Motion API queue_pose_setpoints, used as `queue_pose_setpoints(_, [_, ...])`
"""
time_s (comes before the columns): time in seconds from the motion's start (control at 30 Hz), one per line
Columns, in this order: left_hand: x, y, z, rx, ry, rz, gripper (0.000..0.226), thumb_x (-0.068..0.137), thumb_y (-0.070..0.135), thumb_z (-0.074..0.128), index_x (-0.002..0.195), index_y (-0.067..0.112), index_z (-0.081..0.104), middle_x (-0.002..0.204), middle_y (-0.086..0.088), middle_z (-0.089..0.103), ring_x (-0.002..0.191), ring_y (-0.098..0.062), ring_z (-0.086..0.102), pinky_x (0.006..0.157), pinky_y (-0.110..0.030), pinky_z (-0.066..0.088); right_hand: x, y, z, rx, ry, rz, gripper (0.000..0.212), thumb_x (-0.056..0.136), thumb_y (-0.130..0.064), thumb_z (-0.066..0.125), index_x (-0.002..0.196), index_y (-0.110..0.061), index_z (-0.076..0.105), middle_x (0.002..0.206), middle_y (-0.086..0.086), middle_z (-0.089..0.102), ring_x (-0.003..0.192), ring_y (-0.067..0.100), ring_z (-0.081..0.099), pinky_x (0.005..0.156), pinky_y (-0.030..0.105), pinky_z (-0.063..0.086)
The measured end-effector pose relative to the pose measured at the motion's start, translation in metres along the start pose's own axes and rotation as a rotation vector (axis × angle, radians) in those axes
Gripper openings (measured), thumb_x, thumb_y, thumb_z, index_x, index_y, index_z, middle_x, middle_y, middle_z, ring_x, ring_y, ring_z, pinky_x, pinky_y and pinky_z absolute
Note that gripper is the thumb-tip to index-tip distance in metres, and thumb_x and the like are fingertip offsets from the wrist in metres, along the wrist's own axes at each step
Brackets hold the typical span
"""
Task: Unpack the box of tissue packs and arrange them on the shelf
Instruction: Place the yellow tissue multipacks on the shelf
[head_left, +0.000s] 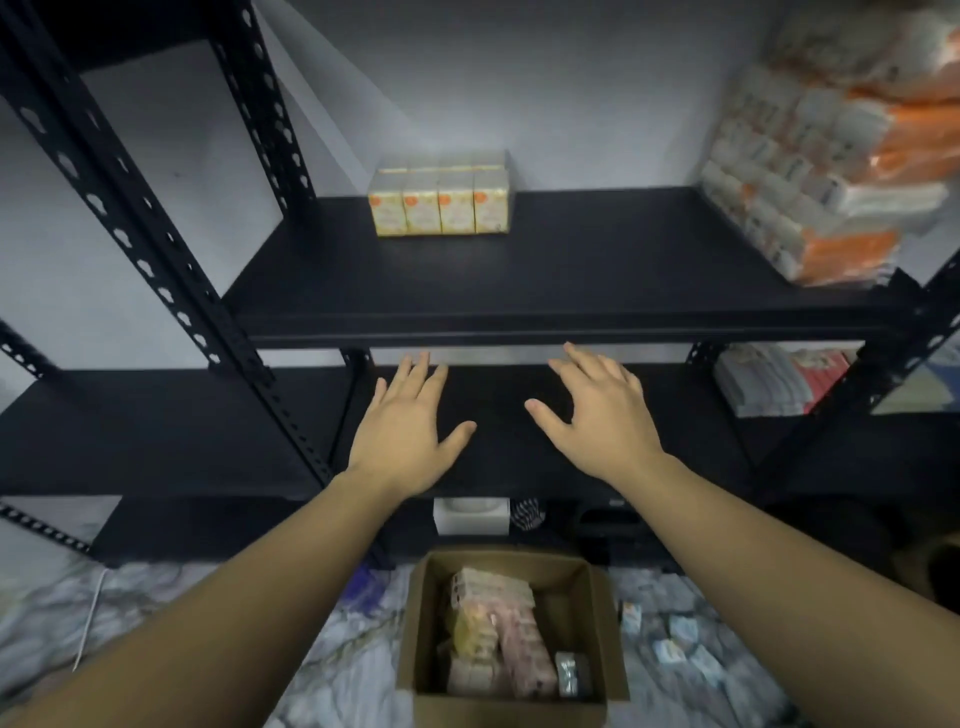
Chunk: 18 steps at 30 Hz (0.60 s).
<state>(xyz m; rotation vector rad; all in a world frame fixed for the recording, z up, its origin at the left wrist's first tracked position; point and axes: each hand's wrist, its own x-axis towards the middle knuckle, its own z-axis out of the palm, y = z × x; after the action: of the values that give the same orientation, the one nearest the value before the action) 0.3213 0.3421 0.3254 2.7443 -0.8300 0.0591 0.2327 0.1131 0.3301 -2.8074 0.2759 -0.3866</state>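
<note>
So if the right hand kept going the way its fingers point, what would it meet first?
Probably the front edge of the upper shelf: the right hand is open, its fingers aimed up and forward just below that edge. Depth is unclear, so it might pass underneath instead.

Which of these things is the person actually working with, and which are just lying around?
Part of the job: cardboard box, tissue packs inside it, yellow packs already shelved, black shelf, both empty hands.

Just lying about: orange-and-white bundles, small white box, loose packets on the floor.
</note>
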Motion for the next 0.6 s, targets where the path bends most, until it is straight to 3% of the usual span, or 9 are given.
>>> queue_pose_setpoints(0.2, [-0.043,-0.003,0.053,-0.034,-0.147,-0.052,0.082,0.100,0.062,0.050,0.165,0.020,0.022,0.171,-0.004,0.024,0.158,-0.023,0.017,0.127,-0.042,0.023,-0.058,0.021,0.046,0.068,-0.157,0.067,0.068,0.098,-0.063,0.052,0.153,-0.024,0.048,0.161,-0.002,0.043,0.149,0.021,0.035,0.119,0.046,0.031])
queue_pose_setpoints(0.43, [-0.067,-0.030,0.141,-0.115,-0.331,-0.108,0.078,0.098,0.055,0.060,0.160,0.015,0.035,0.157,-0.007,0.043,0.145,-0.028,0.038,0.113,-0.043,0.042,-0.105,0.052,0.126,0.124,-0.316,0.243,0.067,0.093,-0.060,0.065,0.146,-0.020,0.057,0.152,0.001,0.054,0.140,0.025,0.046,0.112,0.047,0.041])
queue_pose_setpoints(0.6, [-0.066,-0.065,0.225,-0.161,-0.479,-0.167,0.077,0.093,0.061,0.054,0.156,0.018,0.041,0.149,-0.005,0.047,0.140,-0.030,0.042,0.111,-0.043,0.043,-0.135,0.076,0.207,0.185,-0.469,0.406,0.074,0.086,-0.073,0.056,0.139,-0.022,0.061,0.134,0.003,0.066,0.125,0.028,0.059,0.101,0.042,0.051])
